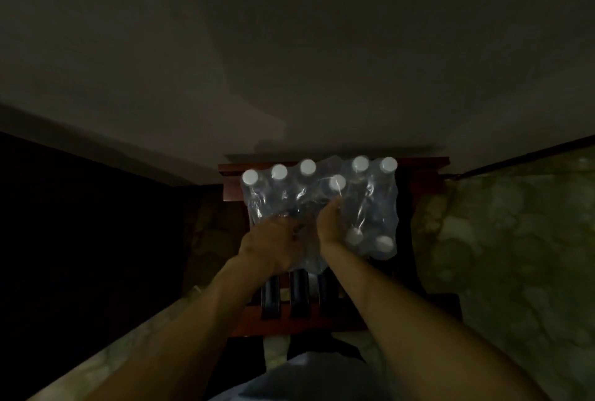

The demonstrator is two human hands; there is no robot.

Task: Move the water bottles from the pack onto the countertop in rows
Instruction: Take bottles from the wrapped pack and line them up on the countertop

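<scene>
I see both hands, left (273, 246) and right (331, 223), clenched in the wrap of the shrink-wrapped water-bottle pack (370, 201) on a wooden chair (425, 175)

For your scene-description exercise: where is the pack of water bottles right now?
In the head view, the pack of water bottles sits centre frame on a dark red wooden stand, with both hands on its near side.

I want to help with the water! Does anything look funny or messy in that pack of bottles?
One thing: a white-capped bottle in the pack sits out of line, nearer than the far row of caps, just above the right hand. The plastic wrap there looks crumpled where both hands work on it. No spill shows, though the picture is dim.
</scene>
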